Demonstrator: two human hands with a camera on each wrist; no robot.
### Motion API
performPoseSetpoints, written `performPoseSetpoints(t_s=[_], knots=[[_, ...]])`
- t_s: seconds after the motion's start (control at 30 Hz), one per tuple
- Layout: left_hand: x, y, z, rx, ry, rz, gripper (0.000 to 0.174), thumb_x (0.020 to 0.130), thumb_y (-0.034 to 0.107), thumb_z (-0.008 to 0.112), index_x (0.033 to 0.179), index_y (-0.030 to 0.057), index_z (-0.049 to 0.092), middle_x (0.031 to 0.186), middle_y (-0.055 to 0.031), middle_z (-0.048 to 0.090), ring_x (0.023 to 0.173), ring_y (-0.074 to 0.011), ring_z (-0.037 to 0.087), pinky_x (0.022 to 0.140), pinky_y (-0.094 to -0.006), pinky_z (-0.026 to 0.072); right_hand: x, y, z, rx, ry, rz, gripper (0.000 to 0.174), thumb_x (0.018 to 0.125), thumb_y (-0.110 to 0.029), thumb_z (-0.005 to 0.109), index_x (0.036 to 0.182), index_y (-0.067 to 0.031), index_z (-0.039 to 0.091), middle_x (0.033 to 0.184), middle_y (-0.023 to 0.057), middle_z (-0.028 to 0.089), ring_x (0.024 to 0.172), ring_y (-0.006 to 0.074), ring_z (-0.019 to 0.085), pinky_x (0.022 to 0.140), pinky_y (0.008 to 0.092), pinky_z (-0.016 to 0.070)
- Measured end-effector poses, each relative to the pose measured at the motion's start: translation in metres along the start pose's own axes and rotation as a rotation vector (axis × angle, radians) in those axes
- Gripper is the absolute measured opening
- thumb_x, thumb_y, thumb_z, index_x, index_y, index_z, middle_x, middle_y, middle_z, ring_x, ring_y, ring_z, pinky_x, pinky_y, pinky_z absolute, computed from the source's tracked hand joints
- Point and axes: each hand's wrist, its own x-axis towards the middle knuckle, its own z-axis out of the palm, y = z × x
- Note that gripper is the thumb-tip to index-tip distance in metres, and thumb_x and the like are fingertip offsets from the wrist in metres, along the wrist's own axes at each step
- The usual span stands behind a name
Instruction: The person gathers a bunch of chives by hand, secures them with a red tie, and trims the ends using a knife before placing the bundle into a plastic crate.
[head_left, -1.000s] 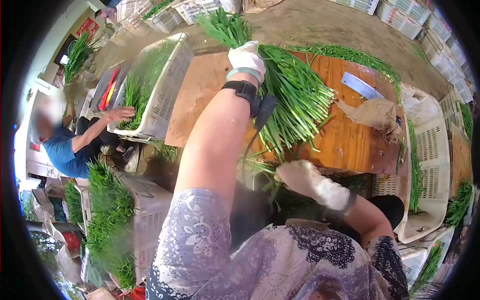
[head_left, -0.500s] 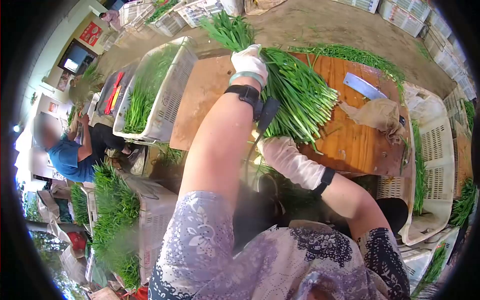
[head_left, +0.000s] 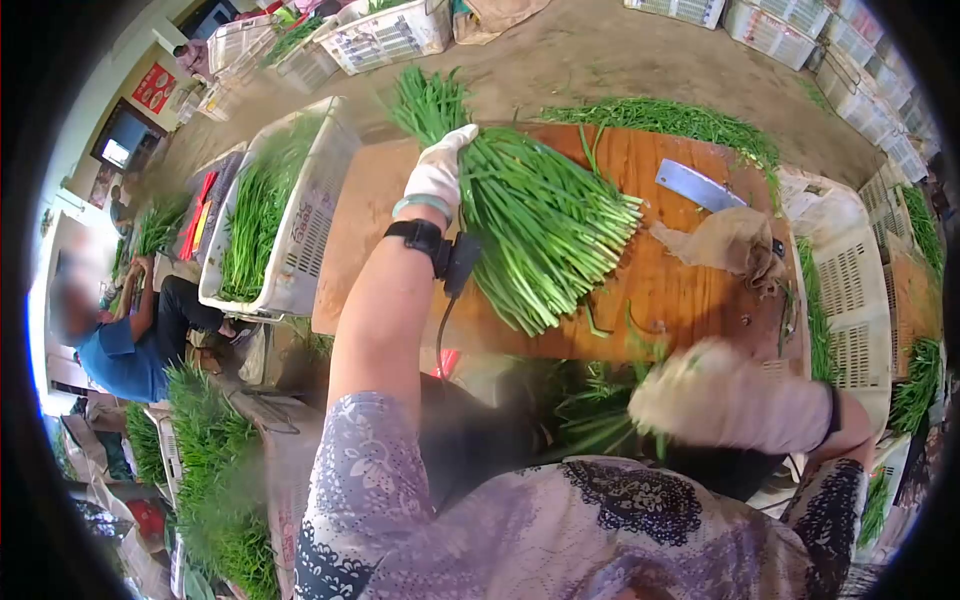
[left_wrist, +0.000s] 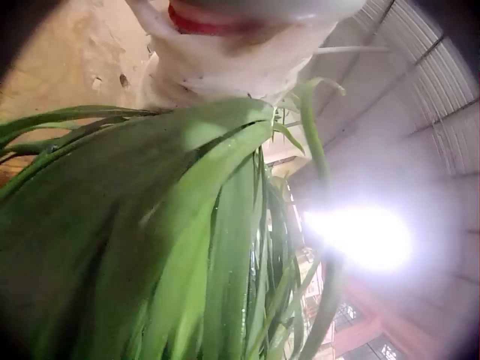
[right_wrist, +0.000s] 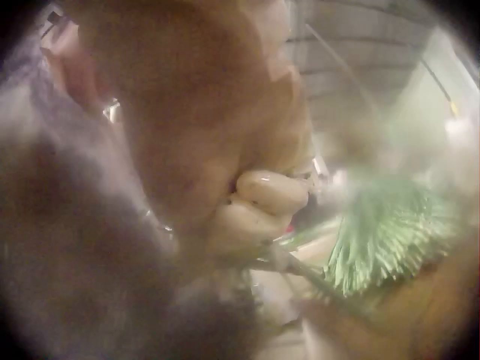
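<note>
My gloved left hand (head_left: 436, 172) grips a thick bunch of garlic chives (head_left: 545, 225) around its leafy part. The bunch lies on a wooden board, pale cut ends fanned toward the right. In the left wrist view, broad green leaves (left_wrist: 202, 225) spread from under the glove. My gloved right hand (head_left: 735, 400), blurred, is off the board's near edge, close to my body. Its fingers (right_wrist: 270, 195) are curled in the right wrist view, with thin chive strands (right_wrist: 289, 262) at them. More loose chive leaves (head_left: 600, 410) show beside this hand, low in front of my lap.
A cleaver (head_left: 698, 186) and a crumpled cloth (head_left: 735, 245) lie on the board's right part (head_left: 690, 315). Loose chives (head_left: 665, 118) line its far edge. Crates of chives stand at left (head_left: 325, 185) and right (head_left: 860, 290). Another person (head_left: 125, 340) sits at left.
My right hand has drawn away from under the bunch, back and to the right. The left hand keeps its grip on the chives. The whole view has shifted a little.
</note>
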Motion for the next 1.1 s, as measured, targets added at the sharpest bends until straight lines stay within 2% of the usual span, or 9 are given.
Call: performPoseSetpoints(t_s=[0.1,0.27,0.43,0.5,0.63,0.77,0.83,0.97,1.1], knots=[[-0.022,0.009,0.012,-0.128,-0.027,-0.056,0.043,0.085,0.030,0.067,0.120,0.0052,0.064,0.121,-0.0084,0.064,0.109,-0.0222,0.058,0.095,-0.0348,0.0441,-0.020,0.109,0.006,-0.304,0.473,0.169,0.017,0.077,-0.009,0.066,0.093,-0.0122,0.068,0.092,0.0043,0.070,0.087,0.0211,0.068,0.074,0.0324,0.0557],[-0.032,0.025,0.026,-0.047,-0.020,-0.036,0.041,0.086,0.032,0.066,0.117,0.0034,0.064,0.110,-0.0086,0.067,0.094,-0.0207,0.065,0.084,-0.0324,0.0514,-0.008,0.248,0.037,0.109,0.277,1.188,0.077,0.080,-0.001,0.064,0.145,-0.0321,0.035,0.141,0.0174,0.045,0.110,0.0333,0.059,0.092,0.0396,0.0502],[-0.016,0.006,0.004,0.032,-0.113,-0.001,0.043,0.088,0.031,0.064,0.122,0.0039,0.063,0.120,-0.0076,0.064,0.108,-0.0189,0.060,0.095,-0.0304,0.0449,0.037,0.140,0.061,0.146,0.045,0.822,0.033,0.089,-0.027,0.063,0.118,-0.0108,0.063,0.117,0.0152,0.063,0.105,0.0251,0.063,0.092,0.0326,0.0484],[-0.022,0.011,0.017,-0.056,-0.097,-0.061,0.043,0.086,0.031,0.066,0.121,0.0048,0.063,0.115,-0.0072,0.066,0.102,-0.0185,0.062,0.091,-0.0305,0.0479,0.037,0.143,0.116,0.431,0.483,0.777,0.071,0.079,-0.026,0.073,0.141,-0.0153,0.042,0.114,0.0167,0.062,0.110,0.0307,0.059,0.096,0.0399,0.0458],[-0.019,0.004,0.014,-0.099,-0.145,-0.127,0.042,0.085,0.031,0.069,0.117,0.0037,0.065,0.110,-0.0075,0.067,0.098,-0.0184,0.064,0.088,-0.0315,0.0493,0.057,0.136,0.116,0.475,0.107,0.929,0.107,0.073,-0.023,0.078,0.153,-0.0196,0.007,0.138,0.0240,0.043,0.121,0.0386,0.049,0.104,0.0451,0.0404],[-0.057,0.021,0.026,-0.038,-0.166,-0.024,0.042,0.087,0.030,0.068,0.119,0.0031,0.063,0.110,-0.0074,0.067,0.098,-0.0178,0.064,0.087,-0.0310,0.0505,0.036,0.122,0.109,1.080,0.359,0.763,0.081,0.079,-0.016,0.072,0.148,-0.0105,0.030,0.135,0.0213,0.050,0.124,0.0314,0.050,0.105,0.0365,0.0394],[-0.058,0.017,0.027,-0.010,-0.164,-0.018,0.044,0.088,0.029,0.067,0.123,0.0035,0.061,0.116,-0.0070,0.065,0.103,-0.0170,0.062,0.090,-0.0304,0.0489,0.022,0.124,0.114,0.670,0.582,0.590,0.068,0.084,-0.018,0.068,0.144,-0.0082,0.037,0.132,0.0210,0.053,0.120,0.0306,0.053,0.102,0.0368,0.0420],[-0.017,-0.017,0.015,0.018,-0.248,0.009,0.039,0.087,0.029,0.067,0.117,0.0039,0.063,0.109,-0.0061,0.067,0.099,-0.0166,0.063,0.089,-0.0305,0.0504,0.023,0.136,0.125,0.459,0.073,0.974,0.073,0.083,-0.027,0.071,0.146,-0.0173,0.035,0.129,0.0179,0.054,0.115,0.0359,0.054,0.098,0.0429,0.0433],[-0.043,0.001,0.030,-0.012,-0.244,-0.178,0.043,0.086,0.031,0.067,0.119,0.0035,0.063,0.116,-0.0068,0.065,0.104,-0.0181,0.061,0.091,-0.0326,0.0485,0.009,0.067,0.077,0.161,0.648,0.931,0.069,0.081,-0.026,0.070,0.143,-0.0215,0.040,0.131,0.0130,0.053,0.115,0.0325,0.054,0.100,0.0435,0.0397]])
